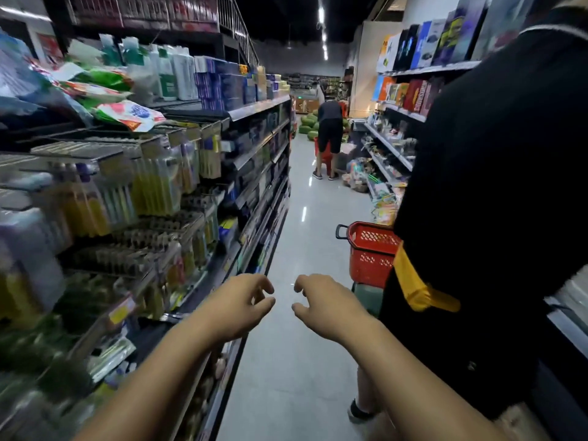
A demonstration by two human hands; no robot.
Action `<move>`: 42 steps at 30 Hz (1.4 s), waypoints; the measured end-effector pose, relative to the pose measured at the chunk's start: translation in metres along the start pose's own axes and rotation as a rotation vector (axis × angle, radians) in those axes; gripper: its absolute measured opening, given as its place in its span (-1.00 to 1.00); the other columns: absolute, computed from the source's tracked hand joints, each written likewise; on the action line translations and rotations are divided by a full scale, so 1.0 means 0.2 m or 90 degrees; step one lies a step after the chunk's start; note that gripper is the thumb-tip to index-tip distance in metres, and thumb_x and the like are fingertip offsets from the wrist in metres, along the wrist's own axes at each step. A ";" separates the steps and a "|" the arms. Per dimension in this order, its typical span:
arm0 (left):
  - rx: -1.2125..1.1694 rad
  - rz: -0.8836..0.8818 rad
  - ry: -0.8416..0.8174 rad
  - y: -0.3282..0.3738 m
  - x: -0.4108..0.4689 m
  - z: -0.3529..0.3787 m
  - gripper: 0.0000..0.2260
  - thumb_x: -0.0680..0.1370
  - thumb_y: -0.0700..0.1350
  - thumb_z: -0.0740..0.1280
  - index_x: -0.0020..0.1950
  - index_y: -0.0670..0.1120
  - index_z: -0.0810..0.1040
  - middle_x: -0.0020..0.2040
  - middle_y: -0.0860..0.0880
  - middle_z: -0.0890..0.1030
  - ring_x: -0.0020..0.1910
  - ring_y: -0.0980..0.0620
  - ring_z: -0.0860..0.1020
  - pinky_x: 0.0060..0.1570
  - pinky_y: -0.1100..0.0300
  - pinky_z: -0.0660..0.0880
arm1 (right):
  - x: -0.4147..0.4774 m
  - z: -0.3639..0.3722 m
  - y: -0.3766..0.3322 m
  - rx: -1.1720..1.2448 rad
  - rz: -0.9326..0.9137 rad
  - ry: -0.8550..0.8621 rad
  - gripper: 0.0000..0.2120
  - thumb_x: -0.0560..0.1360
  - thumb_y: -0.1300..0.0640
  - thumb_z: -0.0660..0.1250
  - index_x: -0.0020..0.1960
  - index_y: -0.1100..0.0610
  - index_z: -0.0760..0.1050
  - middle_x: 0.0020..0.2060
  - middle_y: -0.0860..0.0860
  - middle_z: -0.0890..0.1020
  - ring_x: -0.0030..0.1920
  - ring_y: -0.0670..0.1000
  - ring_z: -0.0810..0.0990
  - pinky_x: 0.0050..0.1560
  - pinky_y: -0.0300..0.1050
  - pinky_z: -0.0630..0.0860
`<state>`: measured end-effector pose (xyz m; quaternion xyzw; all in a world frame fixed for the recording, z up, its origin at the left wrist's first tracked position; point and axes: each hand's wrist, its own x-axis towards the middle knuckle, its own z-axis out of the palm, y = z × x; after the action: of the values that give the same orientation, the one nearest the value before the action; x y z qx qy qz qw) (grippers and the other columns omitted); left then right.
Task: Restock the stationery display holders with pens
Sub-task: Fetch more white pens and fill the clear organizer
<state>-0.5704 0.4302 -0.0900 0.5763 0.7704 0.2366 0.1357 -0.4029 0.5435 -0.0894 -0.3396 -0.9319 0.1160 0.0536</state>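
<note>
Head view: left hand (237, 305) and right hand (324, 305) hover loosely curled, empty; swinging toward the display holders (152, 237) could bump the adjacent bystander (477, 218).

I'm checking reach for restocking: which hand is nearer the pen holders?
Left. The left hand hovers below and right of the pen holders; the right hand is farther right, over the floor.

Left hand (237, 305), right hand (324, 305) — both bare. Left forearm (152, 374), right forearm (413, 374) bare too — uncovered down to frame edge.
</note>
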 end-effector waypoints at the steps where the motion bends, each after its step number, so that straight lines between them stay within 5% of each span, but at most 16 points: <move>1: -0.002 0.002 0.005 -0.05 0.14 -0.01 -0.85 0.62 0.09 0.34 0.15 0.09 0.58 -0.03 0.16 0.61 -0.07 0.18 0.59 -0.01 0.14 0.58 | 0.15 0.01 0.03 -0.007 0.001 -0.003 -0.69 0.62 -0.05 0.26 0.32 0.03 0.43 0.18 0.02 0.55 0.14 0.10 0.56 0.11 0.09 0.56; 18: -0.025 0.068 -0.021 -0.57 2.77 -0.18 -0.85 0.59 0.15 0.34 0.14 0.18 0.53 -0.02 0.22 0.56 -0.11 0.23 0.57 0.02 0.12 0.58 | 2.58 -0.27 0.94 -0.073 0.112 0.021 -0.71 0.62 -0.01 0.24 0.29 0.09 0.41 0.17 0.07 0.53 0.17 0.17 0.55 0.10 0.07 0.53; 22: -0.033 0.104 -0.057 -0.66 3.47 -0.18 -0.84 0.60 0.12 0.33 0.16 0.16 0.54 -0.02 0.22 0.57 -0.09 0.22 0.57 0.02 0.09 0.58 | 3.14 -0.35 1.22 -0.095 0.155 0.034 -0.72 0.63 -0.01 0.23 0.28 0.09 0.41 0.17 0.07 0.51 0.15 0.18 0.55 -0.05 -0.01 0.39; 42: 0.034 0.250 -0.100 -0.34 6.70 -0.15 -0.80 0.65 0.11 0.30 0.26 0.12 0.51 0.06 0.15 0.58 0.01 0.12 0.55 0.05 0.07 0.57 | 5.56 -1.04 2.95 -0.081 0.268 0.102 -0.66 0.61 -0.05 0.27 0.33 0.03 0.40 0.24 0.07 0.53 0.16 0.15 0.56 0.14 0.10 0.56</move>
<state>-1.0417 1.6854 -0.0151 0.7353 0.6365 0.1923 0.1312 -0.8477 1.7365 -0.0142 -0.5371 -0.8388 0.0383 0.0801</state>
